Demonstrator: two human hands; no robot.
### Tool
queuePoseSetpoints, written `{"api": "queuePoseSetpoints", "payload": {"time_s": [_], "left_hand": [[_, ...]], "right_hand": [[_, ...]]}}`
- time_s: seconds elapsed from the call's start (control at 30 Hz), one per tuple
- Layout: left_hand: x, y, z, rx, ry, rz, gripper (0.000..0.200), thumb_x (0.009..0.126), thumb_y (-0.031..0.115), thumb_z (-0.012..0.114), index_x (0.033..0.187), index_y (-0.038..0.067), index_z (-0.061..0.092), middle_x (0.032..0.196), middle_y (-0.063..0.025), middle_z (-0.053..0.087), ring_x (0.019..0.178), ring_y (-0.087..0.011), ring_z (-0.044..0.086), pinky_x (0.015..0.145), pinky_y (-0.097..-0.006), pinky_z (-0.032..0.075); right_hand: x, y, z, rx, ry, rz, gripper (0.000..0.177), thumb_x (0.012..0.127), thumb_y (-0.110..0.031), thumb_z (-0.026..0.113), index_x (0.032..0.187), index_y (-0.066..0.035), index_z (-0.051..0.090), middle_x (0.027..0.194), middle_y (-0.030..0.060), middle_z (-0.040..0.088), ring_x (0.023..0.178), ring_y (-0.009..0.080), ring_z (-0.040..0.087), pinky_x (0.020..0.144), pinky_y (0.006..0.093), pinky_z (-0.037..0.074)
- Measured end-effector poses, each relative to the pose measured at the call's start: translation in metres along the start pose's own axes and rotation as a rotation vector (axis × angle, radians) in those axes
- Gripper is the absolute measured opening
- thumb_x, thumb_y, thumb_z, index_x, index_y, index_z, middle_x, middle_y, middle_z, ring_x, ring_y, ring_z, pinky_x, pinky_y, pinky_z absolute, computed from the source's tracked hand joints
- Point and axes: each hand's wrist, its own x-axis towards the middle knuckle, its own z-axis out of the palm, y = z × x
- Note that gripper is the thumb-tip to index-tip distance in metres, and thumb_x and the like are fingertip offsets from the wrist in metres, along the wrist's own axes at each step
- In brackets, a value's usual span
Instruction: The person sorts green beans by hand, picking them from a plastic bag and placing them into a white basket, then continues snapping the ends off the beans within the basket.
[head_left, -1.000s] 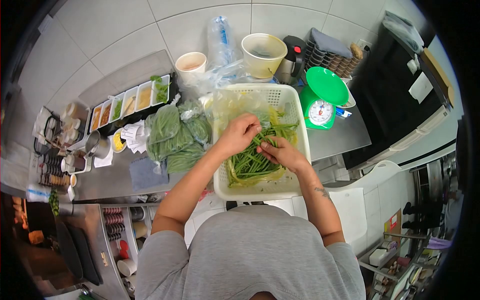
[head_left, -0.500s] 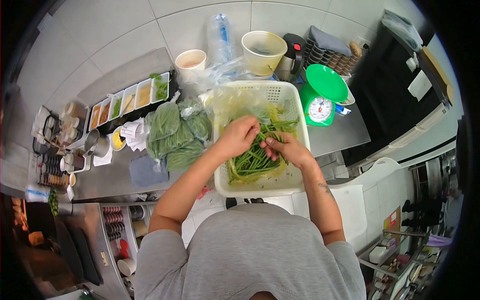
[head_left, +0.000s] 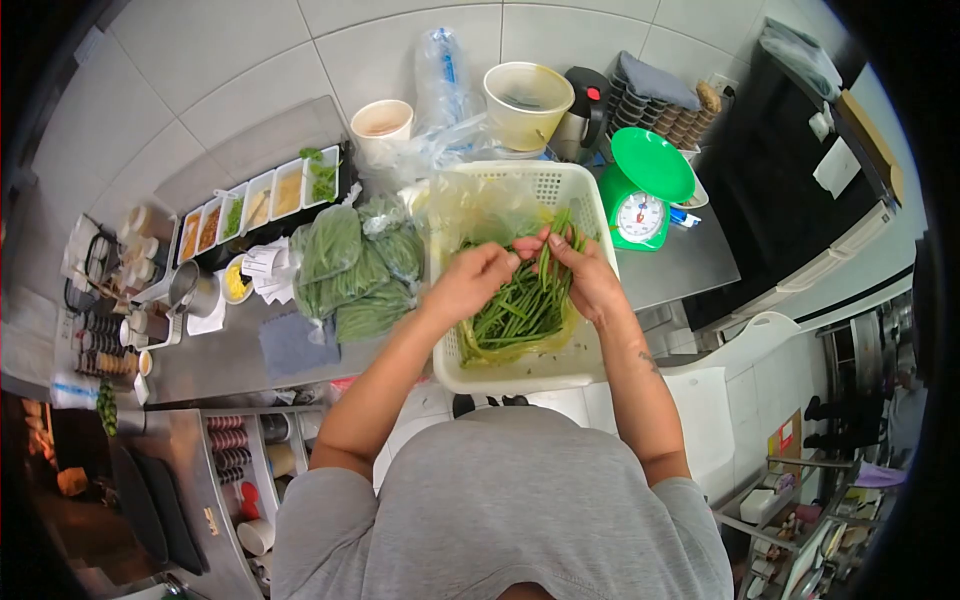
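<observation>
A white perforated basket stands in front of me, lined with a yellowish plastic bag. Long, thin green vegetable stems lie loose inside it. Above them, my right hand is closed around a small bunch of these stems, held roughly upright between thumb and fingers. My left hand is beside it, its thumb and fingertips pinched together close to the right fingertips. Whatever lies in that pinch is too small to make out.
Bags of green vegetables lie left of the basket, near a grey cloth and a row of ingredient trays. To the right stands a green scale. Behind are a plastic tub, a paper tub and a kettle.
My right hand has moved up slightly and now holds the stems more upright. The left hand has dropped a little to the left, and the fingertips of both hands remain close together.
</observation>
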Motion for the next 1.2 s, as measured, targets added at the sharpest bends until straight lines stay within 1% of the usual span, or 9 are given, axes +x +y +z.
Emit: {"api": "queuePoseSetpoints", "payload": {"time_s": [0.1,0.43,0.53,0.73,0.83,0.93,1.03,1.13,1.2], "left_hand": [[-0.01,0.004,0.019,0.091,-0.067,0.005,0.023,0.088,0.023,0.062,0.092,0.001,0.059,0.07,0.0011,0.055,0.062,-0.0098,0.048,0.059,-0.0257,0.042],[0.0,0.003,0.041,0.315,0.224,0.402,0.013,0.083,0.011,0.064,0.083,0.0,0.057,0.066,-0.0045,0.053,0.059,-0.0115,0.05,0.054,-0.0298,0.041],[0.008,-0.006,0.034,0.011,0.017,0.136,0.008,0.081,0.007,0.063,0.08,0.0,0.058,0.068,-0.0009,0.055,0.059,-0.0091,0.05,0.053,-0.0276,0.04],[0.004,0.007,0.033,0.058,0.144,0.154,0.016,0.083,0.011,0.056,0.07,0.001,0.058,0.071,0.0011,0.058,0.057,-0.0056,0.046,0.052,-0.0221,0.037],[0.016,-0.004,0.036,-0.417,0.199,-0.086,0.018,0.082,0.011,0.054,0.069,0.001,0.059,0.065,-0.0006,0.057,0.056,-0.0068,0.047,0.05,-0.0235,0.038],[0.014,0.005,0.032,-0.424,0.14,-0.207,0.017,0.08,0.009,0.054,0.066,0.001,0.059,0.063,-0.0022,0.059,0.053,-0.0095,0.049,0.048,-0.0275,0.038],[0.008,-0.001,0.035,0.116,0.25,0.078,0.017,0.081,0.01,0.055,0.067,0.001,0.059,0.063,-0.0029,0.061,0.05,-0.0124,0.052,0.047,-0.03,0.041],[0.018,-0.009,0.04,0.444,0.524,0.389,0.017,0.082,0.011,0.055,0.068,0.002,0.06,0.062,-0.0016,0.059,0.052,-0.0128,0.053,0.052,-0.0289,0.044],[0.015,-0.013,0.03,0.593,0.397,0.239,0.017,0.082,0.012,0.056,0.07,0.001,0.061,0.06,-0.002,0.058,0.053,-0.0122,0.053,0.054,-0.0281,0.045]], "right_hand": [[0.004,0.005,-0.005,-0.108,0.039,-0.114,0.017,0.096,-0.016,0.046,0.106,-0.003,0.051,0.106,0.0185,0.063,0.096,0.0224,0.06,0.086,0.0345,0.047],[-0.002,0.004,0.004,-0.289,0.107,-0.218,0.018,0.096,-0.015,0.044,0.108,-0.002,0.05,0.102,0.0169,0.064,0.093,0.0216,0.062,0.084,0.0331,0.047],[-0.006,0.0,0.006,-0.281,0.113,-0.262,0.021,0.096,-0.014,0.045,0.11,0.0,0.05,0.096,0.0142,0.065,0.091,0.0189,0.061,0.082,0.0308,0.048],[-0.005,0.003,0.007,-0.326,0.163,-0.275,0.02,0.097,-0.013,0.044,0.11,0.0,0.05,0.1,0.0143,0.065,0.09,0.019,0.062,0.081,0.0291,0.047],[-0.004,0.02,0.014,-0.524,0.17,-0.427,0.018,0.097,-0.013,0.043,0.108,0.0,0.05,0.101,0.0143,0.064,0.091,0.0194,0.062,0.081,0.0292,0.047],[-0.001,0.022,0.018,-0.351,0.229,-0.437,0.017,0.097,-0.012,0.043,0.106,0.0,0.049,0.101,0.0142,0.064,0.092,0.0187,0.062,0.082,0.0288,0.046],[-0.006,0.014,0.021,-0.244,0.244,-0.389,0.017,0.097,-0.012,0.043,0.107,0.001,0.049,0.101,0.0145,0.064,0.093,0.0194,0.062,0.085,0.0298,0.047],[-0.006,0.026,0.026,-0.507,0.273,-0.487,0.016,0.097,-0.011,0.042,0.106,0.001,0.048,0.101,0.0147,0.063,0.093,0.0202,0.062,0.086,0.0303,0.047],[-0.011,0.014,0.028,-0.381,0.194,-0.518,0.015,0.098,-0.011,0.04,0.105,0.0,0.046,0.103,0.0162,0.062,0.095,0.022,0.062,0.086,0.0321,0.048]]}}
